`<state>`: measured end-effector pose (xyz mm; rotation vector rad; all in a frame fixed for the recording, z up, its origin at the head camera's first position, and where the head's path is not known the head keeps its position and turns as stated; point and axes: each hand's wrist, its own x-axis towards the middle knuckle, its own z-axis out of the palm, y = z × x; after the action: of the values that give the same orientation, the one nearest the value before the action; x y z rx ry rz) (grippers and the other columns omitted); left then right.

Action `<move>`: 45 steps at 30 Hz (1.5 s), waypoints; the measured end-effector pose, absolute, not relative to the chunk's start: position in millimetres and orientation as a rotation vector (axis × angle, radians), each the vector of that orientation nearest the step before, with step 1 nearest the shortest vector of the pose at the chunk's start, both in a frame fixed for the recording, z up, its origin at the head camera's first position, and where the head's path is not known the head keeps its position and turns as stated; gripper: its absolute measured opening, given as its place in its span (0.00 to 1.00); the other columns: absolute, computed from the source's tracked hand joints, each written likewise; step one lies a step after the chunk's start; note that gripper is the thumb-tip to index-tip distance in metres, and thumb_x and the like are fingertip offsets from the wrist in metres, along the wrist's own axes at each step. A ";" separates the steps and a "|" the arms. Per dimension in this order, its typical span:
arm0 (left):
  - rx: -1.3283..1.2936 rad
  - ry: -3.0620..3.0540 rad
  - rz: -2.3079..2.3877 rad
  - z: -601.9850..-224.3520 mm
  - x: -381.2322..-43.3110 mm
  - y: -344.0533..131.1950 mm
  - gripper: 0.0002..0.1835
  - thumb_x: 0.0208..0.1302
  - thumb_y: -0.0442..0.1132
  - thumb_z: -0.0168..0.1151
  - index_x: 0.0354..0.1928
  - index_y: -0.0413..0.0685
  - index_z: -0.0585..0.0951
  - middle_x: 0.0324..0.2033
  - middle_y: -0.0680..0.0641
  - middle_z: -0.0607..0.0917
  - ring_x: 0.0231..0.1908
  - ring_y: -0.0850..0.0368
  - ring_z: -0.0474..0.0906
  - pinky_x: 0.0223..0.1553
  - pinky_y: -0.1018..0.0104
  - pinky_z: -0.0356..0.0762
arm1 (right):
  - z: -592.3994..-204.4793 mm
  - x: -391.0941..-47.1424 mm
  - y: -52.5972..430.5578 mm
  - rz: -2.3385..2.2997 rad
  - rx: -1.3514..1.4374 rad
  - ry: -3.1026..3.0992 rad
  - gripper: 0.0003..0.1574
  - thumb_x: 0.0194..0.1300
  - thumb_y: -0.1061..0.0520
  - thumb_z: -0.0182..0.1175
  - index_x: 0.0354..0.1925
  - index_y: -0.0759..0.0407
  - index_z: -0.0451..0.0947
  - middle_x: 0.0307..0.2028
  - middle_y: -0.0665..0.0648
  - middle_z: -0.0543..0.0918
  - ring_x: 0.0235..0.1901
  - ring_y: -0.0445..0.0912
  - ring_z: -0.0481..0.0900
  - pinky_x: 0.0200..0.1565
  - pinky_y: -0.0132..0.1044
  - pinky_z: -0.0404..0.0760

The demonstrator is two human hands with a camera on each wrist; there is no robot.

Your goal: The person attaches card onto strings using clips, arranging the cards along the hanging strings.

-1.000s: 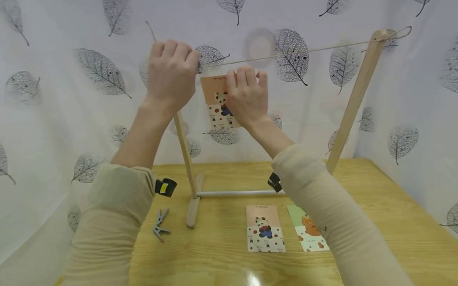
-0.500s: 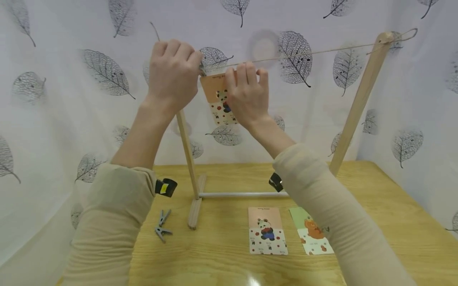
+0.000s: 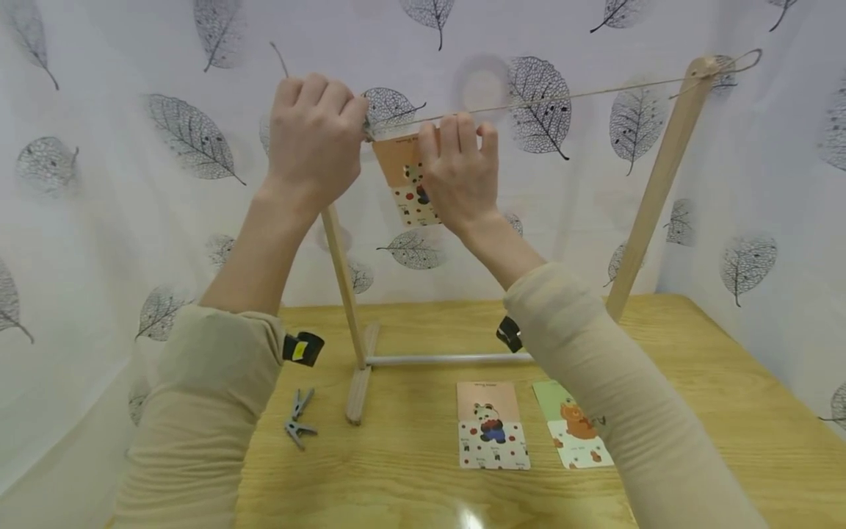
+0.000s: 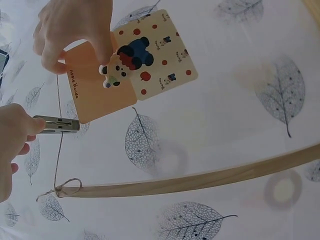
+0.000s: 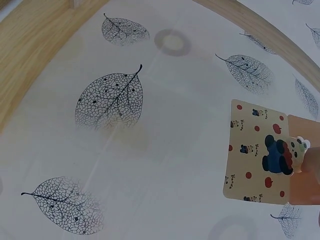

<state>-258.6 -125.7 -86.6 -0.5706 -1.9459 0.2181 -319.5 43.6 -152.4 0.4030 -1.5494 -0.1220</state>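
Note:
My left hand (image 3: 317,139) pinches a grey clothespin (image 4: 57,124) by its handle end, at the string (image 4: 59,150). The tip of the clothespin meets the upper corner of an orange and cream panda card (image 4: 102,85); whether it bites the card I cannot tell. My right hand (image 3: 461,173) pinches that card by its top edge, thumb over the printed front, just under the string. In the right wrist view the card (image 5: 257,155) appears at the right edge, with only a bit of the thumb showing.
The string runs between two wooden posts (image 3: 661,184), joined low by a white rod (image 3: 436,359). On the wooden table (image 3: 396,477) lie grey clothespins (image 3: 299,419), another panda card (image 3: 492,426) and a green-topped bear card (image 3: 573,426), partly behind my right sleeve. A leaf-print curtain (image 3: 595,220) hangs behind.
The card's lower edge has tilted up and away, and its top has risen slightly toward the string. The clothespin's tip has come down to the card's corner. Both hands stay nearly in place.

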 end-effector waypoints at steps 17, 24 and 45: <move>-0.555 -1.962 0.219 -85.4 -256.9 -126.5 0.12 0.60 0.29 0.48 0.40 0.36 0.80 0.40 0.39 0.82 0.44 0.43 0.71 0.49 0.53 0.64 | -151.2 -320.8 42.6 -0.122 0.405 -1.459 0.18 0.56 0.69 0.38 0.40 0.61 0.71 0.36 0.60 0.73 0.41 0.53 0.69 0.44 0.45 0.64; -0.553 -2.000 0.205 -82.6 -253.7 -128.3 0.13 0.62 0.30 0.50 0.45 0.35 0.79 0.43 0.38 0.81 0.47 0.42 0.72 0.51 0.53 0.64 | -150.5 -322.3 42.1 -0.121 0.412 -1.409 0.17 0.57 0.69 0.39 0.40 0.61 0.71 0.36 0.60 0.74 0.41 0.53 0.70 0.43 0.44 0.64; -0.668 -1.803 0.108 -91.5 -261.5 -138.4 0.16 0.62 0.34 0.51 0.50 0.35 0.73 0.40 0.36 0.77 0.42 0.38 0.70 0.42 0.50 0.66 | -157.1 -316.3 39.2 -0.041 0.516 -1.454 0.12 0.61 0.59 0.44 0.40 0.62 0.72 0.34 0.61 0.75 0.36 0.54 0.70 0.41 0.47 0.65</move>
<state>-261.5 -138.4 -91.5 -0.6679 -1.8030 0.1083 -316.3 39.2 -157.1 0.5158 -1.4541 -0.0411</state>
